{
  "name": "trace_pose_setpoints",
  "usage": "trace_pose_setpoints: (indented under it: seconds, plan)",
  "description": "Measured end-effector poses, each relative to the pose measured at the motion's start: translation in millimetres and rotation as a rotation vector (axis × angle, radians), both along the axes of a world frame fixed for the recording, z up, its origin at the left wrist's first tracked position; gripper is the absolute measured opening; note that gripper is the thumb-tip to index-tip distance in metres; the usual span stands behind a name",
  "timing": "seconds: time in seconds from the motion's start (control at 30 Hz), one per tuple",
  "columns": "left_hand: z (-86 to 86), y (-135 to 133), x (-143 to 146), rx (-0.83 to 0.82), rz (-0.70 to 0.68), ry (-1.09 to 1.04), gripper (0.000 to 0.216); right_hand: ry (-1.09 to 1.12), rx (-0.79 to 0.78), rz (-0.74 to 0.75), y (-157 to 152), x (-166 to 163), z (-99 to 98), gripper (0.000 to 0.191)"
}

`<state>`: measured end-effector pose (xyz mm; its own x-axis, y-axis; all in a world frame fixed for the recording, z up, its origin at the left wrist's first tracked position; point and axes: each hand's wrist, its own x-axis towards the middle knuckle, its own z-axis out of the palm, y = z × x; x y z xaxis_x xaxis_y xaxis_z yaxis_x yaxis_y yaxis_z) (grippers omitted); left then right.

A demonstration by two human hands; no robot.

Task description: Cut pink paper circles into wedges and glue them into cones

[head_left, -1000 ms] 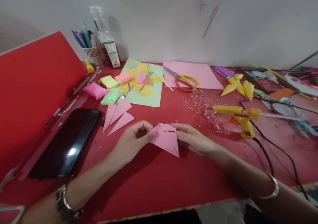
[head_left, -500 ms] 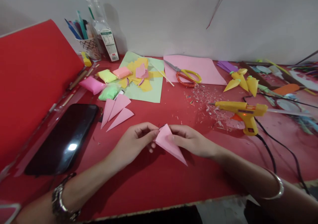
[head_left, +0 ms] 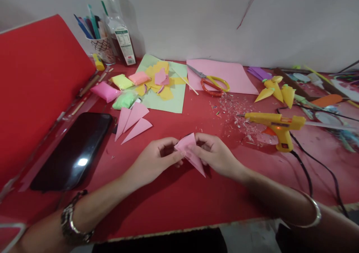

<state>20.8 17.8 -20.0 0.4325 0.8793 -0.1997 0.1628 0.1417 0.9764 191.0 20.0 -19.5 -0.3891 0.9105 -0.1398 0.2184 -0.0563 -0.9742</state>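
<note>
Between both hands is a pink paper cone [head_left: 196, 162], its narrow tip aimed down and right toward me. My left hand [head_left: 159, 157] is closed on its left edge, thumb on the front face. My right hand [head_left: 214, 154] pinches the right side, thumb pressed to the paper and fingers behind it. A thin dark line shows along the wide upper end. To the left of my left hand lie more pink paper pieces [head_left: 137, 130], narrow and pointed. What the fingers do behind the paper is hidden.
A yellow glue gun [head_left: 276, 124] with a lit orange light lies at right, its cable [head_left: 304, 170] trailing forward. Scissors [head_left: 213, 84] rest on pink paper [head_left: 224, 71]. A black phone [head_left: 73, 152] lies at left. Behind stand a bottle [head_left: 123, 43] and a pen cup [head_left: 102, 49].
Both hands have turned the pink paper cone, so its tip sits a little higher and further left. My left thumb has slid inward over its face, and the right fingers have shifted.
</note>
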Motion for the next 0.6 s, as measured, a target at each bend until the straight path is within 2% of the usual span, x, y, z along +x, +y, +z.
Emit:
trace_pose_setpoints:
  seconds: [0.17, 0.27, 0.43, 0.6]
  plan:
    - [-0.9, 0.7, -1.6, 0.009, 0.015, -0.005, 0.014, -0.010, -0.076, 0.031, 1.1, 1.5, 0.8, 0.020]
    - [0.8, 0.9, -0.6, -0.025, 0.060, -0.009, 0.014, -0.003, -0.031, 0.088, 1.3, 2.9, 0.8, 0.023]
    - [0.0, 1.0, 0.6, -0.107, 0.137, -0.114, 0.013, 0.022, 0.074, 0.300, 1.2, 5.3, 1.3, 0.024]
    - [-3.8, 0.7, 0.4, -0.140, 0.168, -0.178, 0.014, -0.014, 0.058, 0.347, 0.8, 6.1, 1.9, 0.019]
